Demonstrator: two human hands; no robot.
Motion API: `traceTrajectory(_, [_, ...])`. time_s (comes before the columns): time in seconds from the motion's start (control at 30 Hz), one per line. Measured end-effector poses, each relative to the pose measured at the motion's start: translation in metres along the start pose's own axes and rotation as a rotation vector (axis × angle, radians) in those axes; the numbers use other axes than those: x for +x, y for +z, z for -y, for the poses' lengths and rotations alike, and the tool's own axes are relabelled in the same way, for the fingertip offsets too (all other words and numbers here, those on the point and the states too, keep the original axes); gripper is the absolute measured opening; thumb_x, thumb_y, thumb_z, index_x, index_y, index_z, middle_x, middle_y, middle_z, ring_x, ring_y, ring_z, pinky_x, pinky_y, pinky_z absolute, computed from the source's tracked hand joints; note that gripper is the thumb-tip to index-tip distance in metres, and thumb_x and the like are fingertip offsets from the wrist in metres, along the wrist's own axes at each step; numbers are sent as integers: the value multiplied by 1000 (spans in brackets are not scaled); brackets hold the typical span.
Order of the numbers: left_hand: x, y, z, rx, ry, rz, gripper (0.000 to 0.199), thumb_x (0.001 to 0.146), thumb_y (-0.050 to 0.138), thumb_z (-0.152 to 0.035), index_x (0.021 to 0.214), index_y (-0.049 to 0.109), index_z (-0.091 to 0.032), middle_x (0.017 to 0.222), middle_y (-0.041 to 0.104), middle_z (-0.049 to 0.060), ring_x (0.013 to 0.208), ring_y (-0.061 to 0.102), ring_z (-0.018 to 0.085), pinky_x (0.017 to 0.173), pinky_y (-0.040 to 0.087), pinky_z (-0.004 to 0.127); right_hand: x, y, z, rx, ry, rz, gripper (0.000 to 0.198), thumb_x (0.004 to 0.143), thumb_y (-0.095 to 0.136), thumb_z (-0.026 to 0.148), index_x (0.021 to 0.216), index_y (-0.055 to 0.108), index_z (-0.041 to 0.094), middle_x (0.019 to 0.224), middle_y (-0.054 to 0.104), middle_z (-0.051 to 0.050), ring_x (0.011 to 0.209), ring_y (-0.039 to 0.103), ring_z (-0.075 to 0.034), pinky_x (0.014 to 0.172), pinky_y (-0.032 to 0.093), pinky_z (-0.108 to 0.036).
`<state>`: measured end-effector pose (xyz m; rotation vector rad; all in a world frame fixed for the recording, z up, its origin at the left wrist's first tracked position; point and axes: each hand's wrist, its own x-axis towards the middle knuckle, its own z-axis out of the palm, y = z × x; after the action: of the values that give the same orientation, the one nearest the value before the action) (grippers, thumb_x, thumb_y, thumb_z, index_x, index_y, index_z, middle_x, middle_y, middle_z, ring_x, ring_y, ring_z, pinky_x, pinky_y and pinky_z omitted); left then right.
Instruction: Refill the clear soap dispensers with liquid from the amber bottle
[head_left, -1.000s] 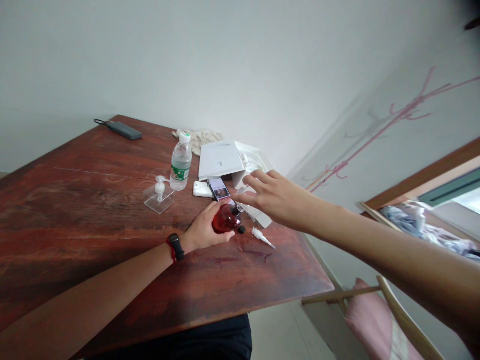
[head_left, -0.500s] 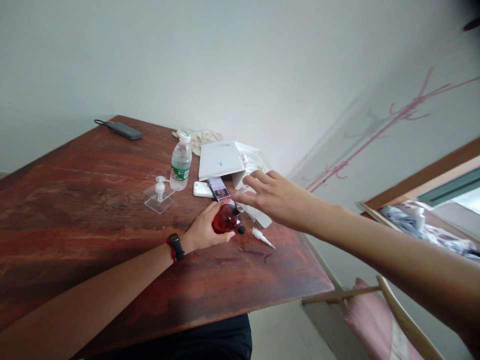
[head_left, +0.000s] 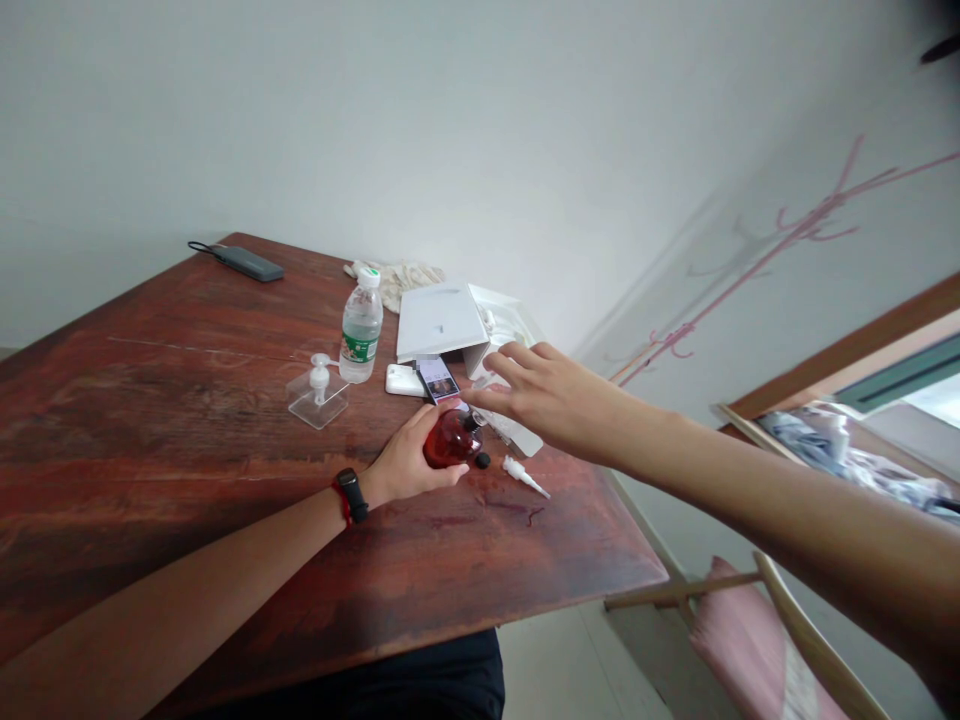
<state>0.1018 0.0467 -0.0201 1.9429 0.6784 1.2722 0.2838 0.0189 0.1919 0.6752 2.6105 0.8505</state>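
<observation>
My left hand (head_left: pixel 416 455) is wrapped around a dark red, see-through round bottle (head_left: pixel 448 440), tilted with its neck to the upper right. My right hand (head_left: pixel 536 390) is just above and to the right of the bottle's neck, palm down, its fingers stretched out with nothing visible in them. Whether a fingertip touches the neck, I cannot tell. A small black cap (head_left: pixel 482 461) lies beside the bottle. To its right is a white pump or dropper top (head_left: pixel 523 476) with a thin tip. Part of a clear plastic piece (head_left: pixel 521 435) shows below my right hand.
Behind the bottle lie a phone (head_left: pixel 438 380), a white device (head_left: pixel 405 379) and an opened white box (head_left: pixel 439 320). A water bottle (head_left: pixel 361 330) and a clear pump dispenser (head_left: pixel 319 393) stand to the left. A grey power bank (head_left: pixel 247 262) lies farther back.
</observation>
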Motion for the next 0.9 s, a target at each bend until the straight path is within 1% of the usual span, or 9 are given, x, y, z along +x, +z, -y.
traceTrajectory(0.3, [-2,1,2,-16,1,-10,77,71,86,-20,141,54,-22,138,66,12,130,64,36,116,50,53,1,0,1,13,8,21,46,104,61,17,148,58,26,134,66,-15,117,59,-30,86,44,-39])
traceTrajectory(0.5, [-3,3,6,-8,-1,-24,71,73,85,-21,138,57,-23,139,65,12,130,64,35,116,50,51,3,-1,1,16,16,47,46,105,59,19,150,57,28,137,65,-15,118,60,-30,86,45,-39])
traceTrajectory(0.73, [-2,1,6,-12,15,-20,70,73,85,-22,138,57,-24,131,68,10,122,67,34,110,53,48,4,0,1,12,22,37,46,104,62,18,149,58,27,137,65,-15,118,58,-29,85,43,-37])
traceTrajectory(0.9, [-2,0,4,-11,6,-18,71,71,86,-20,136,58,-23,130,68,11,121,67,33,108,53,48,4,0,1,15,9,34,46,104,61,19,149,57,27,136,65,-15,117,59,-30,84,43,-37])
